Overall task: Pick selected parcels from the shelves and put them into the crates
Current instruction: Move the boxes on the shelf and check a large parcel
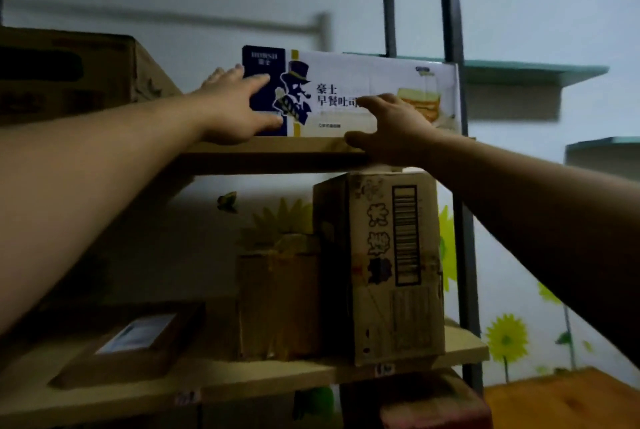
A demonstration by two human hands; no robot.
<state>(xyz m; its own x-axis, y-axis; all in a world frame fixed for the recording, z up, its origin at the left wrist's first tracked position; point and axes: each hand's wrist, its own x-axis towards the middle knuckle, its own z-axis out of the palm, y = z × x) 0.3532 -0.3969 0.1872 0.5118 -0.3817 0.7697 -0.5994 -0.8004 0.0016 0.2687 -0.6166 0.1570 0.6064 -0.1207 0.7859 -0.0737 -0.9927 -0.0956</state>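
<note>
A long white and navy printed box (349,82) with a top-hatted figure and a toast picture stands on the upper wooden shelf (277,151). My left hand (232,106) lies against the box's navy left end, fingers spread and fairly straight. My right hand (388,131) is at the lower front of the box near its middle, fingers straight, thumb down by the shelf edge. Both arms reach up from below. No crate is in view.
A large brown carton (79,75) sits left of the printed box. On the lower shelf (464,349) stand a tall barcode carton (384,266), a smaller brown box (277,304) and a flat parcel (135,338) with a white label. A dark metal upright (460,186) frames the right side.
</note>
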